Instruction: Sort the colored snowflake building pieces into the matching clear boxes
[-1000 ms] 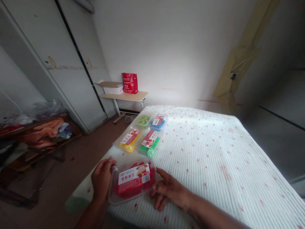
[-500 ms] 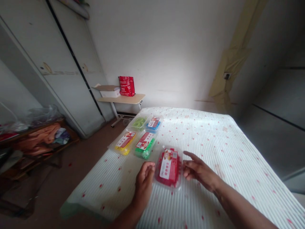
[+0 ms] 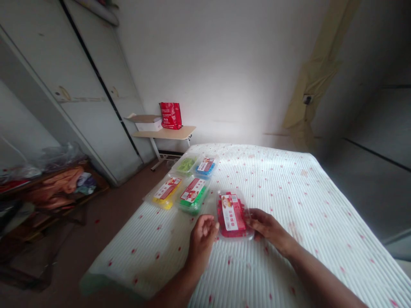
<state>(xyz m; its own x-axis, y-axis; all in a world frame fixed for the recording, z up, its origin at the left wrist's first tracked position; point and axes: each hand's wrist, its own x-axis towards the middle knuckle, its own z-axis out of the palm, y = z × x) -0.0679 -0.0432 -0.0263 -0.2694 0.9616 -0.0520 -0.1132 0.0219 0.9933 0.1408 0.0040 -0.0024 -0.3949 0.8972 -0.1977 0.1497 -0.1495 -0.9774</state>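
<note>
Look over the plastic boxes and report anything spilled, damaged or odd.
Nothing looks spilled or damaged. One oddity: the yellow-green box, left in the far pair, shows no label on top, whereas the yellow box, green box, blue box and red box each show a red-and-white one.

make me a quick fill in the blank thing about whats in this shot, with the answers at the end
1. The pieces in the clear container between the left hand and the right hand are ____ in colour.
2. Counting that one, ____ clear containers can be seen.
3. On the small table, the bag stands to the ____ of the box, as the camera sees it.

Missing words: red; five; right.
</note>
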